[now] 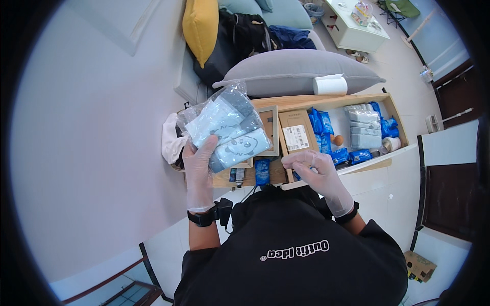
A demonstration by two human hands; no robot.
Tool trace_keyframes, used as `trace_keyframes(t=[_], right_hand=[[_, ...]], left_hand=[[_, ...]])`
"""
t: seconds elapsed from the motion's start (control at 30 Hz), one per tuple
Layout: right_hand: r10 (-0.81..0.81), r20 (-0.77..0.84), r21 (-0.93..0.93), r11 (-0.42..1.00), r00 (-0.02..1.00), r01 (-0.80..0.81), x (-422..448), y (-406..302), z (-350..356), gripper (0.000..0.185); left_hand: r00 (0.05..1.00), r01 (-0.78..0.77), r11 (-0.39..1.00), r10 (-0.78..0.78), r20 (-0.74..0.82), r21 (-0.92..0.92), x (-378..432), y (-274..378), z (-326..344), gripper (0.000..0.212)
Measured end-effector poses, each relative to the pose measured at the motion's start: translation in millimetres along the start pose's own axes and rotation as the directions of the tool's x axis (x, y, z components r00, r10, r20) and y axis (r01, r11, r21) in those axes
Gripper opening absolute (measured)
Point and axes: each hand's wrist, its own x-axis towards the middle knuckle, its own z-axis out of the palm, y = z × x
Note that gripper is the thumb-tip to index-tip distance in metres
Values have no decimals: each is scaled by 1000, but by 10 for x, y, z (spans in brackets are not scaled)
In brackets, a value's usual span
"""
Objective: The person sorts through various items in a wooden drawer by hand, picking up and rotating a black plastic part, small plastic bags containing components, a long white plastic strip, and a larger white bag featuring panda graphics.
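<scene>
My left hand [200, 164], in a translucent glove, grips a clear plastic bag [229, 130] of light blue packets printed with cartoon faces. My right hand [312, 168], gloved too, has its fingers bent above the near edge of an open wooden drawer [394, 109], beside a cardboard box [300, 134] with a printed label; nothing shows between its fingers. In the drawer lie several blue packets [323, 120], a stack of wrapped light blue packs [365, 128] and a round brown wooden piece [337, 140]. Another blue packet [262, 172] rests on the wooden top left of the drawer.
A roll of white paper [330, 85] stands against a grey cushion [298, 70] behind the drawer. Picture frames [273, 130], a small tube [240, 176] and a white cloth item [170, 139] are at the left, near the wall. A sofa with bags lies beyond.
</scene>
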Motion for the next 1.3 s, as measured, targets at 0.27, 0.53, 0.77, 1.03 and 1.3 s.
trace_keyframes(t=[0.27, 0.53, 0.77, 1.03, 1.3], right_hand=[[138, -130, 278, 956, 982, -98, -14, -51, -46, 18], [237, -161, 447, 883, 958, -144, -38, -143, -142, 24], [254, -361, 383, 918, 897, -105, -45, -195, -311, 57], [342, -265, 414, 885, 902, -213, -391, -121, -475, 34], [-619, -143, -874, 445, 772, 195, -534, -234, -1310, 38]], left_hand=[[994, 2, 999, -6, 108, 41, -63, -29, 337, 52], [949, -283, 917, 225, 222, 281, -95, -83, 488, 52], [932, -30, 997, 4, 362, 66, -161, -64, 694, 56], [819, 73, 997, -62, 570, 4, -333, -356, 1173, 59], [710, 401, 899, -183, 680, -178, -751, -486, 1898, 57]])
